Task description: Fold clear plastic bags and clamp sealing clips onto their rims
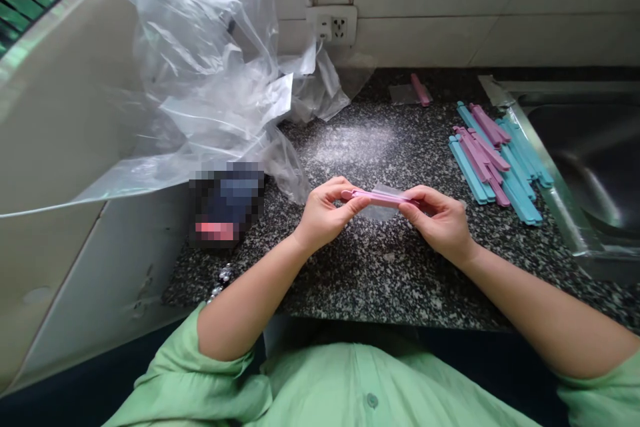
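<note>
A pink bag clip (381,199) is held level above the counter, one end in each hand. My left hand (325,211) pinches its left end between thumb and fingers. The right end sits in the closed fingers of my right hand (443,221). A small clear plastic bag (381,213) shows above and below the clip's middle; I cannot tell if the clip is fully closed over it. Several pink and blue bag clips (493,157) lie in a loose pile to the right. Farther back, another pink clip (420,89) is on a small clear bag.
Large crumpled clear plastic bags (210,73) spread over the left and back of the speckled counter (360,280). Near my left forearm are a blurred-out dark phone-like object (227,203) and a beaded string (220,280). A metal sink (575,213) borders the right, with a wall socket (340,27) behind.
</note>
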`<state>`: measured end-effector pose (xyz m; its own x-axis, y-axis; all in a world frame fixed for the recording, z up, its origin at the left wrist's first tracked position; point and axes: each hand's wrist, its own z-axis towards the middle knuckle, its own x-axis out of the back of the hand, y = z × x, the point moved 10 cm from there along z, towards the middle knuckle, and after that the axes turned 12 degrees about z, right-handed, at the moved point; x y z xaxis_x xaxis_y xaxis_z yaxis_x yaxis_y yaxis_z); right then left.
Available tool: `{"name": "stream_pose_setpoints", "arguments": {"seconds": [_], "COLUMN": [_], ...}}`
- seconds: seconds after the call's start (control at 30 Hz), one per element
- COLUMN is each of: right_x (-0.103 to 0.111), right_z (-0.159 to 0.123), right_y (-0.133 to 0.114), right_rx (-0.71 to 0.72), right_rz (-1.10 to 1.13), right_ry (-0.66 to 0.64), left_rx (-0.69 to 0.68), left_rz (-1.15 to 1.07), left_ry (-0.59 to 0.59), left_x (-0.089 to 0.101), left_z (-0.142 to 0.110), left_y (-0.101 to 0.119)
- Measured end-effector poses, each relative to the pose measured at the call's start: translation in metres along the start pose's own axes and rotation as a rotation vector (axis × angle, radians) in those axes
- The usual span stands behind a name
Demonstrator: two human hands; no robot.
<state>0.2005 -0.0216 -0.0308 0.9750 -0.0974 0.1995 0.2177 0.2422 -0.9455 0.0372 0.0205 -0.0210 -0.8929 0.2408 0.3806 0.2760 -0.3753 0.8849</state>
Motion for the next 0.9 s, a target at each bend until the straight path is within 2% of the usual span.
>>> {"name": "stream_pose_setpoints", "arguments": {"seconds": [0.27, 0.43, 0.53, 0.73, 0.83, 0.9], "right_x": [0.0, 0.0, 0.005, 0.025, 0.038, 0.038], "right_z": [0.0, 0.0, 0.001, 0.006, 0.009, 0.011], "right_y": [-0.002, -0.001, 0.004, 0.016, 0.02, 0.021], "right_rx": [0.003, -0.008, -0.064, -0.125, -0.106, -0.101], "right_rz": [-0.021, 0.017, 0.089, 0.249, 0.301, 0.307], "right_ry": [0.008, 0.005, 0.052, 0.202, 0.293, 0.282], "left_rx": [-0.032, 0.001, 0.02, 0.016, -0.027, 0.0], "left_rz": [0.007, -0.026, -0.019, 0.12, 0.151, 0.136], "left_ry": [0.018, 0.016, -0.035, -0.217, -0.227, -0.186], "left_x": [0.0, 0.0, -0.006, -0.027, -0.029, -0.025], "left_z": [0.0, 0.001, 0.001, -0.002, -0.002, -0.001], "left_y": [0.003, -0.001, -0.007, -0.012, -0.007, -0.009]}}
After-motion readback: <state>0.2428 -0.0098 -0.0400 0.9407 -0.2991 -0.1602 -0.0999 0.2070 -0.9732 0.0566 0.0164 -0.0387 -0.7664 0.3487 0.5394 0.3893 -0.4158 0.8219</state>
